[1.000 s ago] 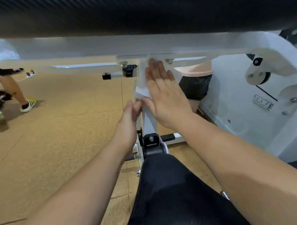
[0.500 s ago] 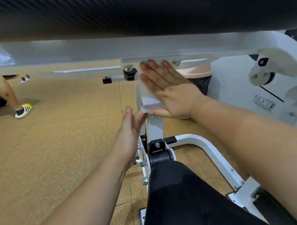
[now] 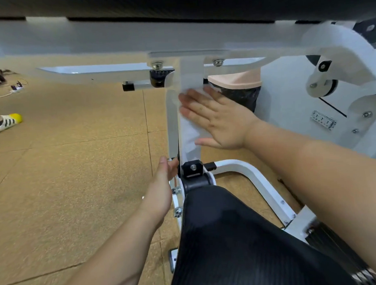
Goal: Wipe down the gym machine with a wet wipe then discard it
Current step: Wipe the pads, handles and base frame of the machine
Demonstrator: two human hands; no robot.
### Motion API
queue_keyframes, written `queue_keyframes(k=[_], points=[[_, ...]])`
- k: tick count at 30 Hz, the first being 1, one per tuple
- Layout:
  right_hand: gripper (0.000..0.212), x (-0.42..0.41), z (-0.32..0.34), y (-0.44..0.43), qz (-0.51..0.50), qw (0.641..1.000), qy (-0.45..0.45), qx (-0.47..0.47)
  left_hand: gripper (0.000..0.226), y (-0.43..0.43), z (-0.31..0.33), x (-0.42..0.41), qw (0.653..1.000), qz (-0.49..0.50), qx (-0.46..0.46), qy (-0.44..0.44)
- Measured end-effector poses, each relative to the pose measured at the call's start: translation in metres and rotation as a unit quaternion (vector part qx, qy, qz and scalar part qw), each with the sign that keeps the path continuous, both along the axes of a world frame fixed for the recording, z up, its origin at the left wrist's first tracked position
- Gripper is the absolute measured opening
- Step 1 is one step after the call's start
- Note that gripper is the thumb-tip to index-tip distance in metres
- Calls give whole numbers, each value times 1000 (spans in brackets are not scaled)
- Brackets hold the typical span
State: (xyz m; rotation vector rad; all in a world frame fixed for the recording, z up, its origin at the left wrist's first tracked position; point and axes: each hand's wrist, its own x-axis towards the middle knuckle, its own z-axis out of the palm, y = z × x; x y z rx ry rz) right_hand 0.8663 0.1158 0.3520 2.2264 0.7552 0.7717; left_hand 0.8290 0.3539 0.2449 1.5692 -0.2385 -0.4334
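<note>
White post (image 3: 190, 76) carries one wipe (image 3: 190, 133) under your flat, unclenched right hand (image 3: 219, 120); your left hand (image 3: 161, 186), fingers loose, touches its base.

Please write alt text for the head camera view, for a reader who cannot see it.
A person's right hand presses a white wet wipe flat against the white upright metal post of a gym machine, while the left hand rests open at the post's base. A black padded seat fills the foreground, and a black-lined bin stands behind.
</note>
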Motion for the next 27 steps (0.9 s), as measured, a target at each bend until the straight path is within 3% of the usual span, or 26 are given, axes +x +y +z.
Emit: queue_keyframes(k=[4, 9, 12, 17, 20, 23, 27], points=[[85, 1, -19, 13, -3, 999, -26, 34, 82, 0, -12, -1, 999, -25, 20, 19], [75, -15, -58, -8, -10, 994, 55, -92, 98, 1, -10, -4, 999, -37, 10, 28], [79, -25, -82, -11, -46, 979, 107, -168, 98, -2, -7, -7, 999, -32, 24, 33], [81, -19, -62, -14, -1, 982, 90, -168, 82, -2, 2, -17, 997, -41, 53, 26], [91, -6, -22, -8, -8, 991, 27, -128, 74, 2, 4, -18, 994, -62, 92, 5], [102, 4, 23, 3, -44, 997, -38, -42, 81, 9, 0, -14, 989, -79, 121, -26], [98, 5, 21, 16, -65, 992, -90, 62, 77, 14, -4, -11, 988, -87, 128, -20]])
